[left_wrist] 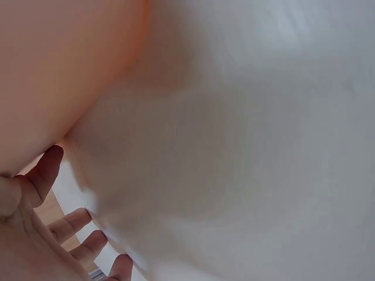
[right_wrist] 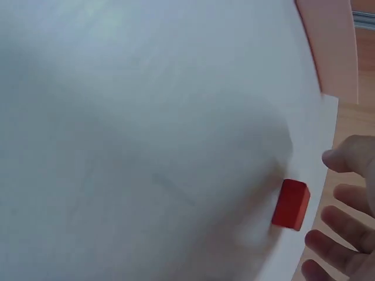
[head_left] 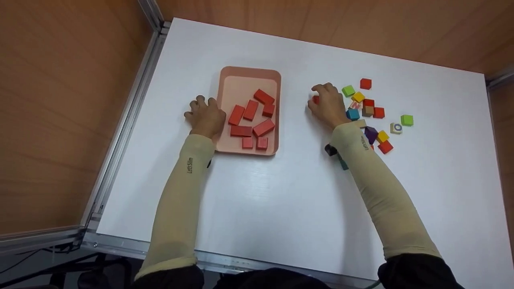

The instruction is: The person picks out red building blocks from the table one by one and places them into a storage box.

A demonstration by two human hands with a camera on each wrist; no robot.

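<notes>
My left hand (head_left: 206,119) is at the left side of a shallow pink tray (head_left: 237,89), its fingers spread over the table. In the left wrist view its thumb lies right at the tray's wall (left_wrist: 64,64). Several red blocks (head_left: 251,110), long ones and small cubes, lie in the tray's right and near parts. To the right of the tray, my right hand (head_left: 330,107) hovers with parted fingers over a single red block (head_left: 316,99). The right wrist view shows that red block (right_wrist: 288,205) on the table, the fingertips apart from it.
Beside and behind my right hand lies a loose group of coloured blocks: green (head_left: 348,91), yellow (head_left: 358,96), blue (head_left: 353,114), purple (head_left: 371,135), red (head_left: 366,83) and lettered cubes (head_left: 396,128). A teal block (head_left: 343,162) is partly under the right forearm. Wooden panels (head_left: 321,20) border the white table.
</notes>
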